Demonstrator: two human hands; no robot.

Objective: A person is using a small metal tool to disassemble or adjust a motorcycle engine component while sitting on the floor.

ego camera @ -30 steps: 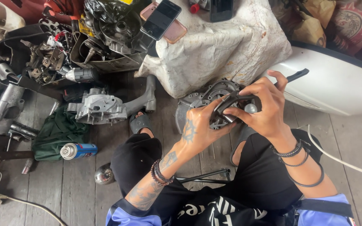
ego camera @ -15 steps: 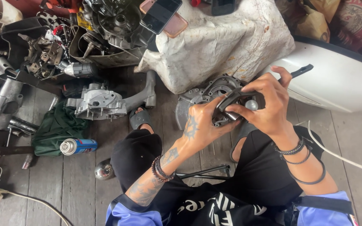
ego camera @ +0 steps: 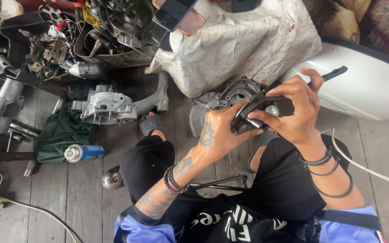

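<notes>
Both hands up over the lap: the left hand (ego camera: 219, 135) cups a dark, rounded metal engine part (ego camera: 250, 113) with a shiny steel shaft, while the right hand (ego camera: 296, 112) pinches a slim black tool (ego camera: 332, 73) against it, above the grey engine casing (ego camera: 223, 99) on the plank floor (ego camera: 77, 193).

Both forearms reach forward from the lap and meet in front of the knees. The left hand (ego camera: 219, 135), tattooed across its back, is turned palm inward, its fingers curled and closed around what it holds. The left forearm, tattooed along its length, carries beaded bands at the wrist. The right hand (ego camera: 296, 110) sits just beside it, higher, wrist bent down, thumb and fingers pinched together, with the index finger stretched out towards the left hand's fingertips. Thin dark bands ring the right wrist and forearm. The two hands nearly touch.
</notes>
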